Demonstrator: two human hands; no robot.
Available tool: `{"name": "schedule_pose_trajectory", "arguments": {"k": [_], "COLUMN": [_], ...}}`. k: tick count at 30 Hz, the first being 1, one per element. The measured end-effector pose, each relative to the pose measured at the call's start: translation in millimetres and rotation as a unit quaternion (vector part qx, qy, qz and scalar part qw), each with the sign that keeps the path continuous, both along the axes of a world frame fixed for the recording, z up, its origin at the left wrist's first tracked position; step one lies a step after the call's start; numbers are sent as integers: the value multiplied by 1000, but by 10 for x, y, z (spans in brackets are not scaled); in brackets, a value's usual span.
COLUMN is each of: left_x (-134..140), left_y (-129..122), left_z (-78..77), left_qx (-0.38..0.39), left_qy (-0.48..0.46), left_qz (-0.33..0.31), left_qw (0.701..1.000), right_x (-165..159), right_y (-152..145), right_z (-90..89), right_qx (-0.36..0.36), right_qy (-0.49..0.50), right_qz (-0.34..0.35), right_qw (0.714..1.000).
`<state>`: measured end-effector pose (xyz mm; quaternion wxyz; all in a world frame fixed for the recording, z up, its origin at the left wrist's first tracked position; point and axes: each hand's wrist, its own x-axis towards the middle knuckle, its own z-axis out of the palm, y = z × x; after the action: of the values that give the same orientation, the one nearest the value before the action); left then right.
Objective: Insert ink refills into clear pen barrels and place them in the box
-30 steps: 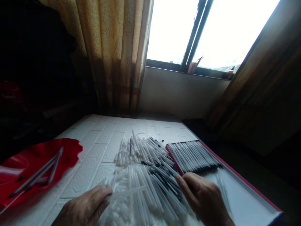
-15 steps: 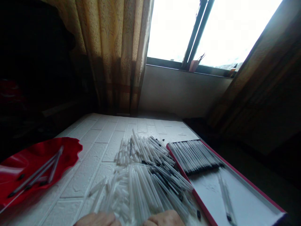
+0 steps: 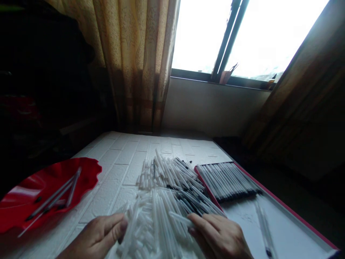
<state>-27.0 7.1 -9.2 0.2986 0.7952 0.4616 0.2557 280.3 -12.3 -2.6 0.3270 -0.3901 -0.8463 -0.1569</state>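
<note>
My right hand (image 3: 219, 233) is closed in a pinch on a clear pen cap (image 3: 180, 218), which points left over the heap. Across from it, my left hand (image 3: 98, 233) has its thumb and fingers pressed together at the heap's left side; what they hold, if anything, is hidden. Between and beyond both hands lies a loose heap of clear pen barrels (image 3: 163, 216), with short translucent pieces at its left. Thin pens with black ends (image 3: 195, 201) lie along the heap's right side.
A red-edged box (image 3: 291, 212) on the right holds a row of black-ended pens (image 3: 229, 180), plus a few lying apart. On the left, a red scalloped dish (image 3: 86, 167) contains several pens. The white brick-patterned table (image 3: 107, 169) reaches back toward a curtain (image 3: 137, 64) and window.
Both hands have risen into view from the bottom edge and moved apart. A clear pen cap now shows in my right hand. The whole view has shifted slightly.
</note>
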Motion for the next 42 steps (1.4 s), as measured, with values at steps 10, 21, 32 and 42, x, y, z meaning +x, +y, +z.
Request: {"name": "schedule_pose_trajectory", "arguments": {"k": [10, 21, 32, 42], "left_x": [191, 70, -165, -226], "left_y": [38, 103, 406, 581], "left_z": [-219, -165, -472, -481], "left_qx": [105, 308, 153, 74], "left_qy": [-57, -39, -111, -149], "left_qz": [95, 117, 238, 315], "left_qw": [988, 943, 953, 934], "right_x": [-116, 379, 1294, 1482], "right_y": [62, -35, -373, -234], "right_z": [-216, 186, 358, 567], "right_qx": [-228, -191, -323, -415], "right_qy": [112, 105, -16, -100], "right_qz": [-114, -146, -378, -499], "right_qw": [960, 965, 868, 754]}}
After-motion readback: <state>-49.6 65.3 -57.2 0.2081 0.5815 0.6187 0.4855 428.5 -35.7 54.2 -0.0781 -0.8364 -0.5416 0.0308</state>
